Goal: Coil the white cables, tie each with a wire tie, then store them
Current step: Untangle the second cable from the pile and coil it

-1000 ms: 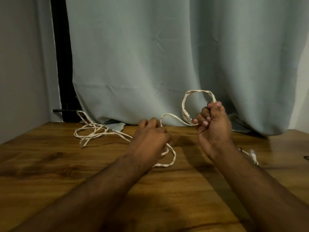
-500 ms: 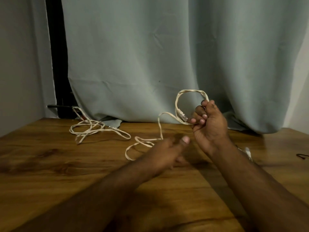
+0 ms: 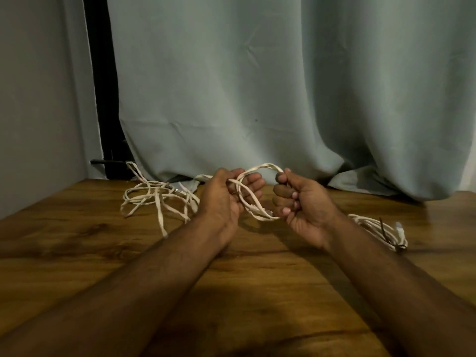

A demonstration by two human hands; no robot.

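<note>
Both the left hand [image 3: 224, 199] and right hand [image 3: 301, 202] grip a flat, seemingly braided white cable [image 3: 260, 168] loop.

Grey-green curtain [image 3: 270, 86] behind wooden table [image 3: 257, 292]; grey wall [image 3: 38, 99] at left.

Dim, soft image; forearm shadows on table [image 3: 77, 253]; edges bowed.

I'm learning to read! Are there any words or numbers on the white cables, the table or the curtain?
None: no words, numbers or signs can be read.
The white cable in both hands, the tied coil, the wooden table and the curtain look plain.
</note>
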